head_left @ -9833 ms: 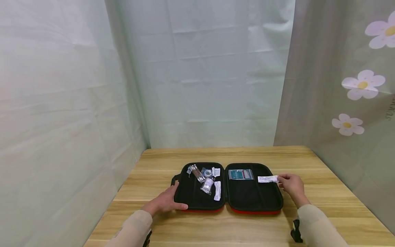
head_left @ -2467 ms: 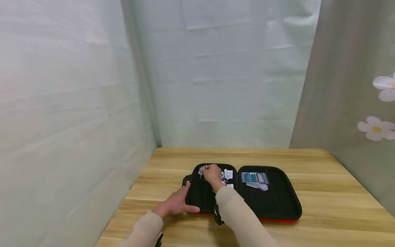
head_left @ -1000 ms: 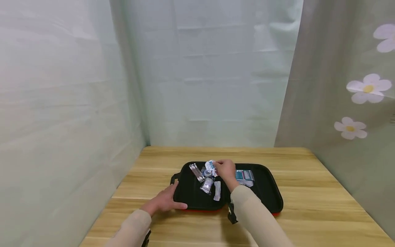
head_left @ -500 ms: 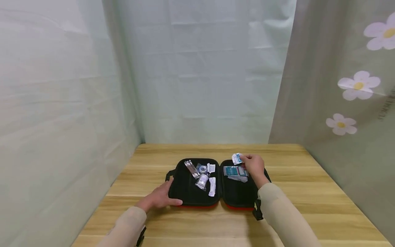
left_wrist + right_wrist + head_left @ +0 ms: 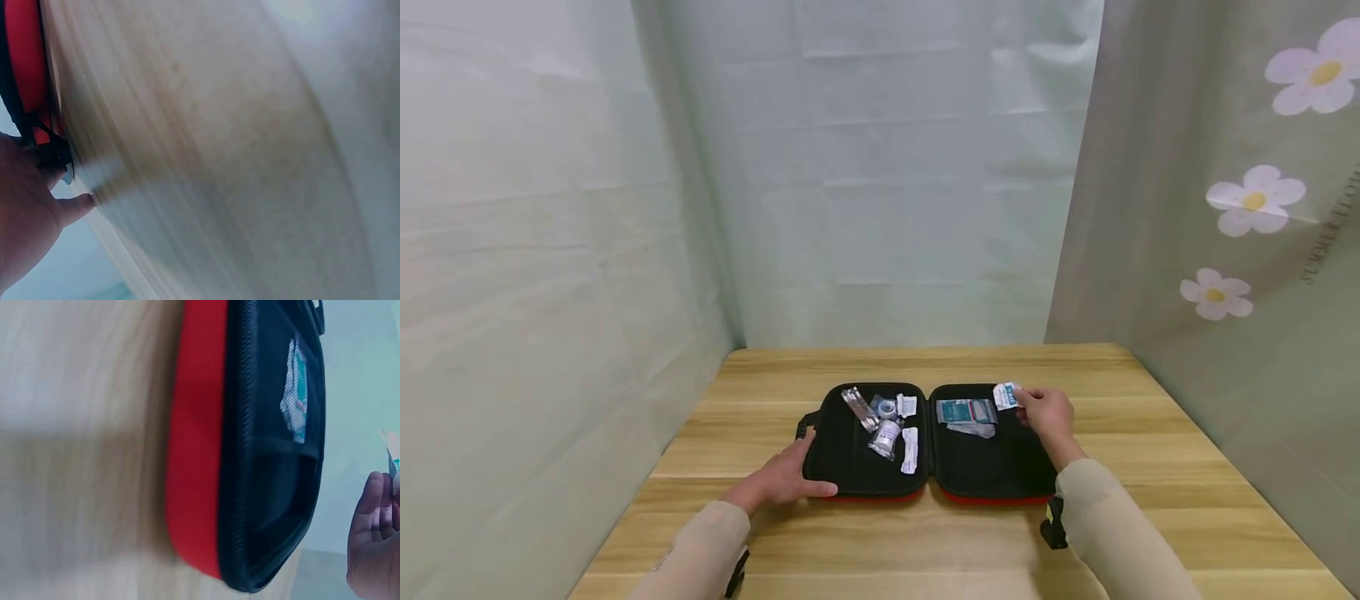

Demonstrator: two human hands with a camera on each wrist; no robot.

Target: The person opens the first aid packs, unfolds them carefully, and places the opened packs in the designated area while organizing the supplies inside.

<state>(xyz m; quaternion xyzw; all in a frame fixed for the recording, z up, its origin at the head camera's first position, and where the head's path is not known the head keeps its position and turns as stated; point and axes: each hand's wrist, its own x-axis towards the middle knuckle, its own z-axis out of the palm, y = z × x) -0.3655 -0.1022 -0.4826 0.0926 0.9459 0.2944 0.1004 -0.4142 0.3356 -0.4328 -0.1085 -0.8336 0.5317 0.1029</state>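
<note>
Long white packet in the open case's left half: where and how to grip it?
I'd pinch the long white packet across its near end, from above on the person's side: it lies flat, narrow, pointing toward the person, and the wrapped white roll flanks only its farther part, on the left.

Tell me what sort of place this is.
Probably a screened-off work booth: a wooden table holds an open case, with pale sheeting behind and flower-printed sheeting at right.
</note>
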